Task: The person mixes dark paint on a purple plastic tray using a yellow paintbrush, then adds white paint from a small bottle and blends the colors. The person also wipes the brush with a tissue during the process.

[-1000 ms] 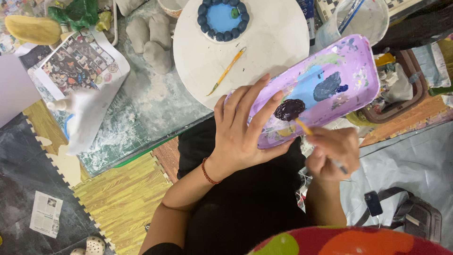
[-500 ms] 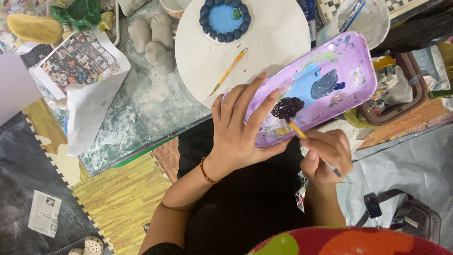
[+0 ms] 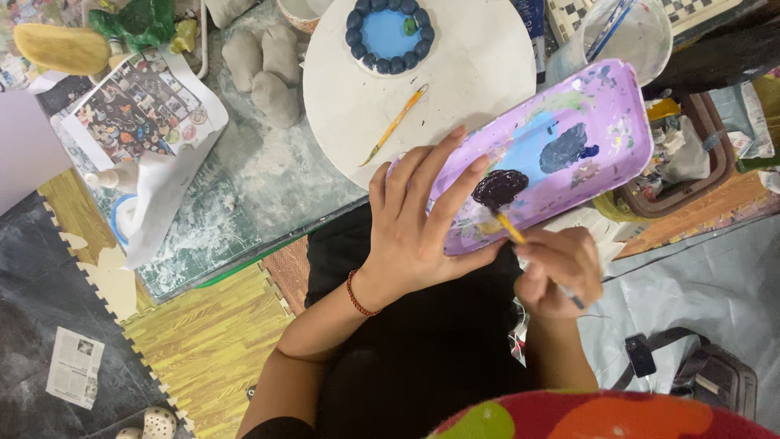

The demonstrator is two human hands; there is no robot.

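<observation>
My left hand (image 3: 418,223) grips the near end of a purple plastic tray (image 3: 605,130) used as a paint palette, fingers spread over its face. The tray carries blue, grey-blue and dark purple paint patches. My right hand (image 3: 561,268) holds a thin yellow-handled brush (image 3: 512,229), its tip in the dark purple patch (image 3: 500,187). Beyond the tray lies a white round board (image 3: 471,65) with a blue clay dish ringed by dark blue balls (image 3: 388,36) and a second yellow brush (image 3: 398,122) lying on it.
Grey clay lumps (image 3: 268,69) sit left of the board on a dusty table. A printed sheet (image 3: 142,106) lies at the left, a clear water cup with brushes (image 3: 630,32) at top right, a brown basket (image 3: 691,175) at right. Yellow foam mats (image 3: 203,341) cover the floor.
The tray has tilted and shifted slightly. My right hand moved the brush tip up into the dark purple paint patch.
</observation>
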